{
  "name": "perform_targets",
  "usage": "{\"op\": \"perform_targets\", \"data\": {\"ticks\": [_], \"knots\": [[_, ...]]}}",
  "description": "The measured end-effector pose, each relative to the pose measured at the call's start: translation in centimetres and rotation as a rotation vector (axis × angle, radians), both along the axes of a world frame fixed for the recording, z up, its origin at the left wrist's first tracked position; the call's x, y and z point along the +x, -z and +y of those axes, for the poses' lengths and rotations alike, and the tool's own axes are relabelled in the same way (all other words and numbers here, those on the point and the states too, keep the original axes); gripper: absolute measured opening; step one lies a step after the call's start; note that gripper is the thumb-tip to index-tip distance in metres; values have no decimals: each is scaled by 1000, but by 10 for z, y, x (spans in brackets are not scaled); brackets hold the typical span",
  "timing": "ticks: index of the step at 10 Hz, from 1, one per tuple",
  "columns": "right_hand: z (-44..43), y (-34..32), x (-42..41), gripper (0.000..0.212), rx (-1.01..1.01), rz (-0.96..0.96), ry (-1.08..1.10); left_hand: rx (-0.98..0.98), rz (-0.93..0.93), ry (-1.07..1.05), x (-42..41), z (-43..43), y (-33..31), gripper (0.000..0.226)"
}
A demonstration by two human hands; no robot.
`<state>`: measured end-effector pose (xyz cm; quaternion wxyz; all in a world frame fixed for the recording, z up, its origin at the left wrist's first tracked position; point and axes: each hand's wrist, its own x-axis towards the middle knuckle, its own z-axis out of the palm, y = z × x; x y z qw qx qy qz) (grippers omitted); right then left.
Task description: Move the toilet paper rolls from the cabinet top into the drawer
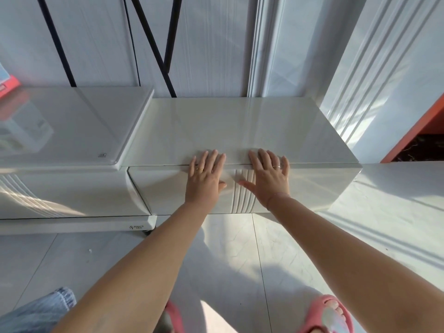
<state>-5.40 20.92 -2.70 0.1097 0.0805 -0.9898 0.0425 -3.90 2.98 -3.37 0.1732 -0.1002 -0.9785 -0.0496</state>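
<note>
A low glossy white cabinet stands against the wall, and its top is bare; no toilet paper roll shows anywhere in view. Its drawer front, with a ribbed vertical band in the middle, sits flush with the cabinet body. My left hand lies flat against the drawer front left of the ribs, fingers spread, fingertips at the top edge. My right hand lies flat on the right of the ribs in the same way. Neither hand holds anything.
A taller white cabinet unit adjoins on the left, with a red-edged object at its far left. Black metal legs lean against the wall behind. An orange-framed opening is at the right. Pale tiled floor and my pink slippers are below.
</note>
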Motion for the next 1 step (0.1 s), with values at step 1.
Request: {"op": "perform_targets", "data": {"ticks": [1], "knots": [[3, 6, 14, 85, 25, -8, -21, 27, 33, 3, 13, 0, 10, 72]]}}
